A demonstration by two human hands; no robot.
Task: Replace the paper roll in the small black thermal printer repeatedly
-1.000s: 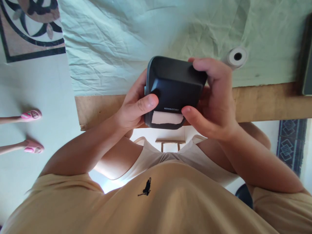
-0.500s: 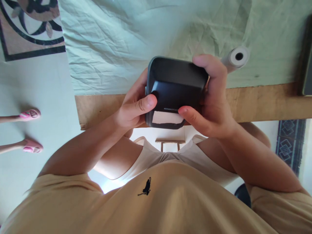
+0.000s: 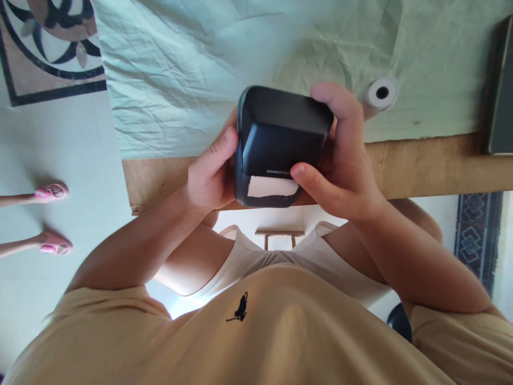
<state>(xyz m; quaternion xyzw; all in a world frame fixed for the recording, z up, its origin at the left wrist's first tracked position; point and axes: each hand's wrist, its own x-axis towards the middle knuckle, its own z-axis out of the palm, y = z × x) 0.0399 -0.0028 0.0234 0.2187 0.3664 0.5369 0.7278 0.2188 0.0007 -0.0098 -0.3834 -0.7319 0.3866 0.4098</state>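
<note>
A black label printer (image 3: 282,144) is held up between both hands, over the table's near edge. White paper (image 3: 272,186) sticks out of the slot at its lower front, below small brand lettering. My left hand (image 3: 214,171) grips the printer's left side, thumb along that edge and the other fingers hidden behind it. My right hand (image 3: 344,160) clasps the right side, with its thumb on the front near the paper and its index finger at the top right corner. Just beyond the right hand, a white paper roll (image 3: 382,94) with a dark core stands on the cloth.
A pale green wrinkled cloth (image 3: 180,69) covers the table, whose bare wooden edge (image 3: 433,163) faces me. At the far right is a dark flat object (image 3: 500,96). On the floor to the left, another person's feet wear pink slippers (image 3: 52,192).
The printer has tilted and shifted slightly left. My left thumb has moved off its front onto the left edge. My right hand has moved slightly left with it.
</note>
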